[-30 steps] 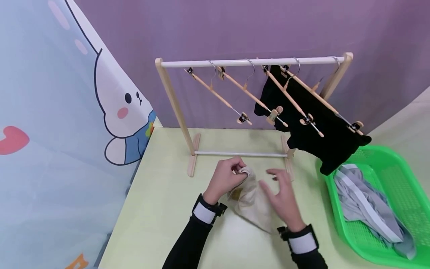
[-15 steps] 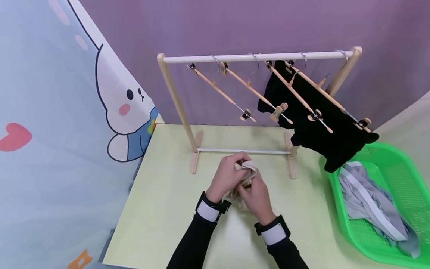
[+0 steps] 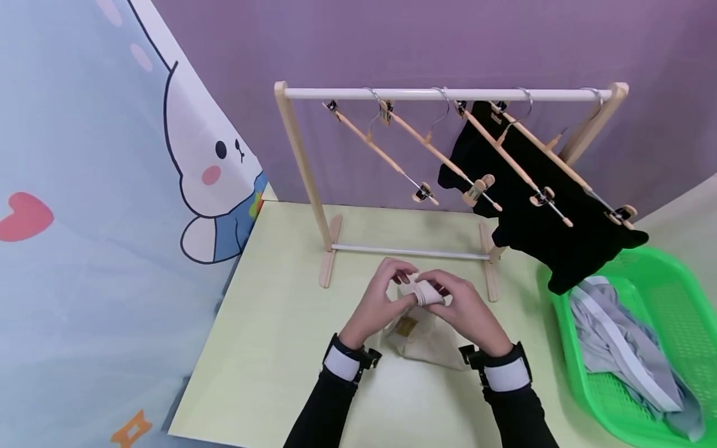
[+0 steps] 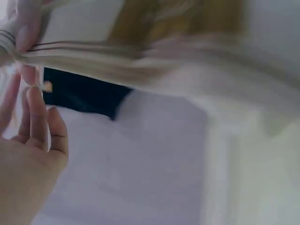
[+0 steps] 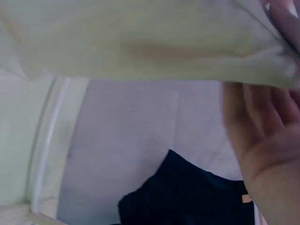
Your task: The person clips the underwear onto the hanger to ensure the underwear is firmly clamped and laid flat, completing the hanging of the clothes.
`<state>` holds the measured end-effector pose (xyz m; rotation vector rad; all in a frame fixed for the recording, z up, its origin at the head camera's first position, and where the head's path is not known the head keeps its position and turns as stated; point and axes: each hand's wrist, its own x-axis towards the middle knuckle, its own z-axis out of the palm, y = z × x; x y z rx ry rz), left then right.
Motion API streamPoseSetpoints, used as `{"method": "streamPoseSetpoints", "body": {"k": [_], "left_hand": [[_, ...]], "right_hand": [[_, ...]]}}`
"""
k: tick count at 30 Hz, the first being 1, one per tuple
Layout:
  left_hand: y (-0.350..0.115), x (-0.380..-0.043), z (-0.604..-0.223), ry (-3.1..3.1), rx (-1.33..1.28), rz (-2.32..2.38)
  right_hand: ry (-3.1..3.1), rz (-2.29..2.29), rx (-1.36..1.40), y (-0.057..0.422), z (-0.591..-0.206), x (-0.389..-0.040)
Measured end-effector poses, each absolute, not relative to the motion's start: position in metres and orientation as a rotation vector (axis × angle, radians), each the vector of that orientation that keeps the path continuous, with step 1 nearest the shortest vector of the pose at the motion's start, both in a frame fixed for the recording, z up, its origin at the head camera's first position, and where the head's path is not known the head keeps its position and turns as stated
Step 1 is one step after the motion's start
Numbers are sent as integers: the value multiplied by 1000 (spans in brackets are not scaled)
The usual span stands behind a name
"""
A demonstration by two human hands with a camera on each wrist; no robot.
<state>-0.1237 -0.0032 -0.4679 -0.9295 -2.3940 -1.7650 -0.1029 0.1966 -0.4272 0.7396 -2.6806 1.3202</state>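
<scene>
A beige cloth garment (image 3: pixel 435 345) with a brown patch hangs over the table in front of me in the head view. Its top edge is bunched into a folded band (image 3: pixel 428 294). My left hand (image 3: pixel 374 310) pinches the left end of this band, thumb in front. From the other side, my right hand (image 3: pixel 469 311) grips the band between thumb and fingers. The cloth (image 4: pixel 136 63) stretches blurred across the left wrist view, pinched by the left hand (image 4: pixel 33 136). Cloth partly hides the right hand (image 5: pixel 267 126) in the right wrist view.
A wooden rack with a white rail (image 3: pixel 392 94) stands behind the hands. Several clip hangers (image 3: pixel 422 140) hang from it, and the rightmost carries a black garment (image 3: pixel 538 205). At right, a green basket (image 3: pixel 680 298) holds grey clothing (image 3: pixel 616 348). The table (image 3: pixel 252 354) is pale.
My right hand came in to the garment beneath the left hand, then moved up and right to grip the band. The left hand keeps its hold. The head view has shifted slightly.
</scene>
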Motion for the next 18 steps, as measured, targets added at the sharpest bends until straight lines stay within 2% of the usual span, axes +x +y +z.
{"method": "streamPoseSetpoints", "body": {"k": [7, 10, 13, 18], "left_hand": [[-19, -95, -529, -2698, -700, -1768], [-29, -88, -537, -2688, -622, -1809], [-42, -87, -525, -2608, -534, -1857], [-71, -78, -473, -2550, -515, -1791]], "right_hand": [[-2478, 1414, 577, 202, -434, -99], [-2400, 1403, 544, 210, -436, -99], [-2320, 1518, 540, 227, -436, -94], [-2309, 1771, 550, 255, -429, -70]]}}
